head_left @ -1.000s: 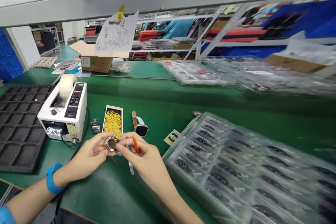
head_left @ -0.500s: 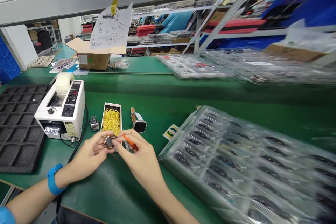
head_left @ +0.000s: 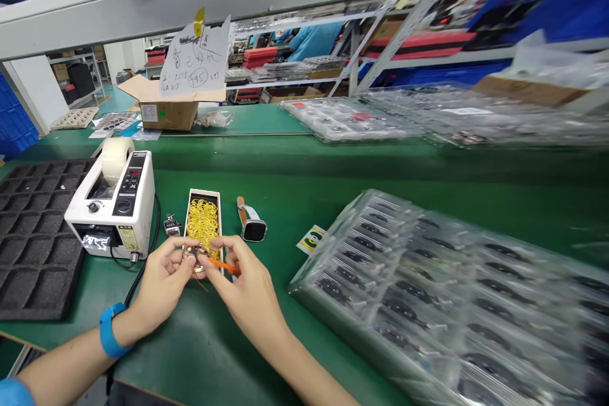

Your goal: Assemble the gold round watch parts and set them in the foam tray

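Note:
My left hand (head_left: 162, 282) pinches a small round metal part (head_left: 194, 260) with thin wires hanging from it, just above the green mat. My right hand (head_left: 245, 292) is closed round a thin orange tool (head_left: 223, 264), its fingertips touching the same part from the right. Both hands meet directly in front of a white box of yellow rubber bands (head_left: 203, 221). A blue band (head_left: 108, 330) sits on my left wrist.
A white tape dispenser (head_left: 114, 203) stands to the left, with a black foam tray (head_left: 33, 238) beyond it. A small counter (head_left: 172, 227) and a watch (head_left: 252, 225) flank the box. Stacked clear blister trays (head_left: 442, 298) fill the right. A cardboard box (head_left: 171, 111) stands at the back.
Both hands drew slightly nearer the rubber-band box and turned the part; the orange tool swung from upright to lying nearly level. The camera shifted a little.

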Demonstrator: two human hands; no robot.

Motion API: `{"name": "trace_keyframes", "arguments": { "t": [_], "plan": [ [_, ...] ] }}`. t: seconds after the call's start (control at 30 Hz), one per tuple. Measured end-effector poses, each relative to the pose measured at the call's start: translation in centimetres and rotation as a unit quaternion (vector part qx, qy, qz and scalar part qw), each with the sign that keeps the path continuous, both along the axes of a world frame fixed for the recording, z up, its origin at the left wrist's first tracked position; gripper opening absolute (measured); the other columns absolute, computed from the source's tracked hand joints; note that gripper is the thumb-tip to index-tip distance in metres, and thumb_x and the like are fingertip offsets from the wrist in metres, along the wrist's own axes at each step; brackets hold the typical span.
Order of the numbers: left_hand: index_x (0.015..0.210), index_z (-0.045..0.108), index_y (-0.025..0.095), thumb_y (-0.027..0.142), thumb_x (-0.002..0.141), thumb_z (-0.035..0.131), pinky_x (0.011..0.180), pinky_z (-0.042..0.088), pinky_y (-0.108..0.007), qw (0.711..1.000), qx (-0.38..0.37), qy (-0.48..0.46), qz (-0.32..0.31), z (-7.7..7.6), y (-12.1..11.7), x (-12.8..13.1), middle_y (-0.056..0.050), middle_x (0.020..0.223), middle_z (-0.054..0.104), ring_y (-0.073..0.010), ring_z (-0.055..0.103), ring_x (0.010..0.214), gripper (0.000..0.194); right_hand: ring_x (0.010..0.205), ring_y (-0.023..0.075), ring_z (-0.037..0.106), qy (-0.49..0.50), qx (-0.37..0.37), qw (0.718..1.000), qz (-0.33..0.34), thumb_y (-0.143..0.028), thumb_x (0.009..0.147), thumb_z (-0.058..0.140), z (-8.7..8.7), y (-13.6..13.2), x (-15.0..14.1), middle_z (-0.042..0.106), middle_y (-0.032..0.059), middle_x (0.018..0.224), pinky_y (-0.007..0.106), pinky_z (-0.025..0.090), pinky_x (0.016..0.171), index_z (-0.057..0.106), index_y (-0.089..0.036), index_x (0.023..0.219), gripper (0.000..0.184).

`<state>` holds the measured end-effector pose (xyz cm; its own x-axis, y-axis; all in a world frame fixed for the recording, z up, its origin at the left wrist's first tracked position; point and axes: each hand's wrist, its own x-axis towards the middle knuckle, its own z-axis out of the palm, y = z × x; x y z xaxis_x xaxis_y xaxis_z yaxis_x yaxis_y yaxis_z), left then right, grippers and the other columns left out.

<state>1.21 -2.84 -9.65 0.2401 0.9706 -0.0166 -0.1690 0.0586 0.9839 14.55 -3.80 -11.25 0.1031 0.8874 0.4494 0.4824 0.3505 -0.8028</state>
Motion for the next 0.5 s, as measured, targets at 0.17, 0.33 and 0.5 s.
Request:
{"name": "trace_keyframes", "arguments": {
  "t": [0.17,0.33,0.5],
  "plan": [
    [0.1,0.06,0.017,0.041,0.081,0.062,0.067,0.053,-0.029,0.997,0.021,0.07,-0.028,0.0,0.1,-0.4,-0.003,0.076,0.067,-0.0169,0.064,0.069,0.031,0.069,0.0151,0.06,-0.004,0.016,0.997,0.074,-0.02,0.086,0.049,0.8,0.5,0.3,0.059,0.0023,0.076,0.026,0.049,0.061,0.051,-0.021,0.071,0.016],
    [0.076,0.068,0.019,0.016,0.079,0.056,0.07,0.044,-0.028,0.935,0.205,0.29,-0.006,1.0,0.7,-1.5,-0.003,0.078,0.064,-0.0185,0.058,0.077,0.012,0.073,0.017,0.062,-0.192,0.232,0.953,0.008,-0.012,0.085,0.049,0.7,-0.4,0.2,0.065,0.0062,0.081,0.026,0.048,0.058,0.056,-0.02,0.088,0.012],
    [0.069,0.062,0.018,0.021,0.076,0.061,0.062,0.04,-0.026,0.96,0.15,0.233,0.033,1.4,0.7,-1.7,-0.001,0.067,0.06,-0.0157,0.053,0.066,0.008,0.055,0.0132,0.057,-0.264,0.397,0.879,-0.023,-0.017,0.084,0.059,0.2,-1.9,0.2,0.068,0.0031,0.073,0.025,0.044,0.051,0.058,-0.021,0.096,0.013]
  ]
}}
